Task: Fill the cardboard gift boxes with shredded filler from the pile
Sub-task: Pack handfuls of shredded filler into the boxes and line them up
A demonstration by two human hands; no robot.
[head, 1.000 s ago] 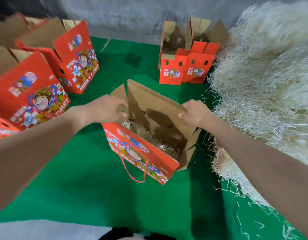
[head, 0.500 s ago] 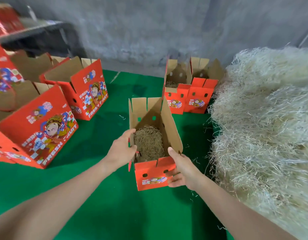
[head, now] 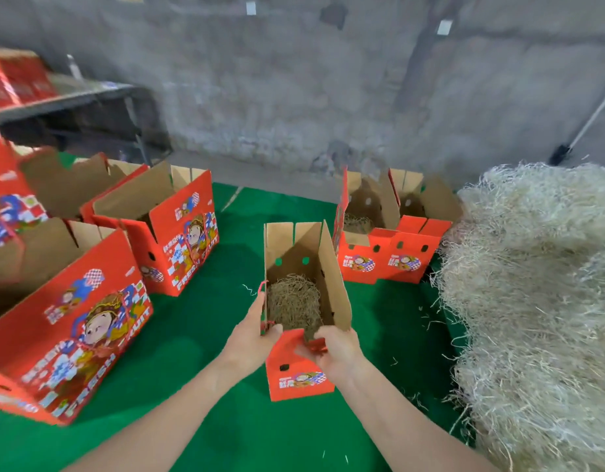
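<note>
From the head camera, an open box (head: 299, 376) stands upright on the green mat (head: 192, 335) with a wad of filler (head: 292, 303) lying in its bottom. The left hand (head: 250, 338) grips the box's left wall near the front corner, fingers along the outside and thumb over the edge, while the right hand (head: 335, 352) curls its fingers round the front right flap. The pile (head: 539, 301) of pale shreds rises well to the right of the box. Two small boxes (head: 379, 260) stand side by side just behind and to its right, and larger boxes (head: 178, 240) stand off to its left.
</note>
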